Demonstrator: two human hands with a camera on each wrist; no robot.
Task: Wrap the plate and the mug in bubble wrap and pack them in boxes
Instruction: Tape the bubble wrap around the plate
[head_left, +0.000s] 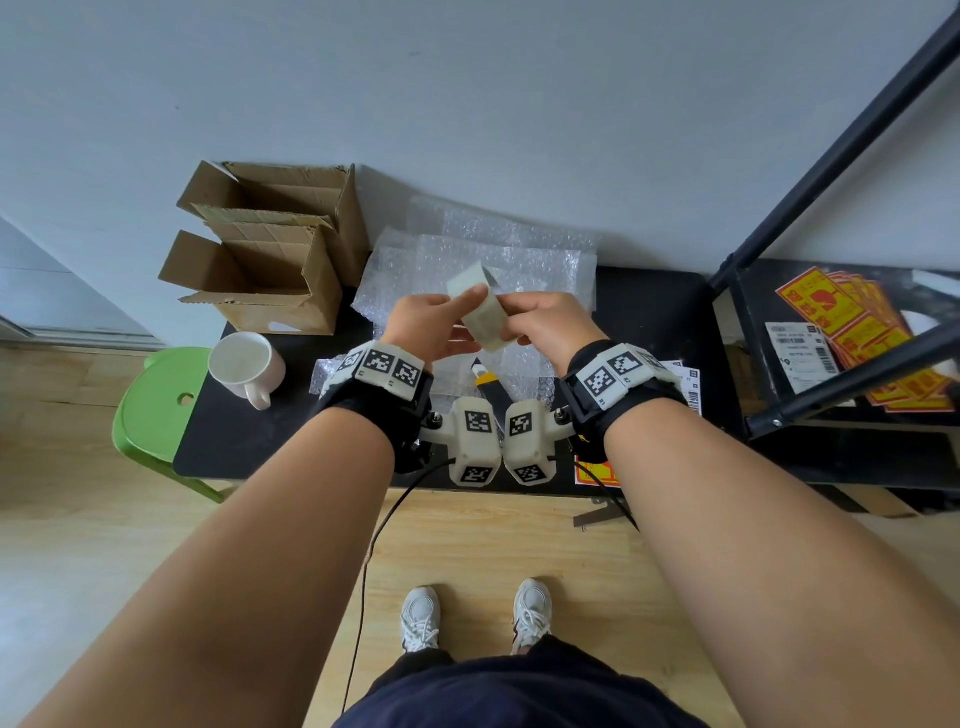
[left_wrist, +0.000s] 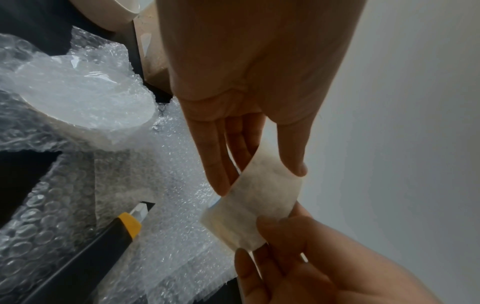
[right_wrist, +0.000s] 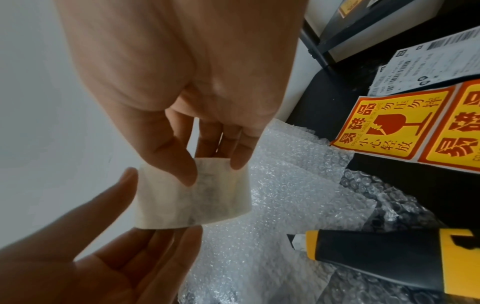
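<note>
Both hands are raised over the bubble wrap sheets on the black table. Between them is a short translucent whitish tape strip. My left hand pinches its upper part between thumb and fingers. My right hand pinches the lower end. A white mug stands upright at the table's left. A round flat shape covered in bubble wrap, plate-like, lies below my left hand. Two open cardboard boxes stand at the back left.
A yellow and black utility knife lies on the bubble wrap below my hands, blade out. Orange fragile stickers and shipping labels lie at the right. A black shelf frame stands on the right, a green stool at the left.
</note>
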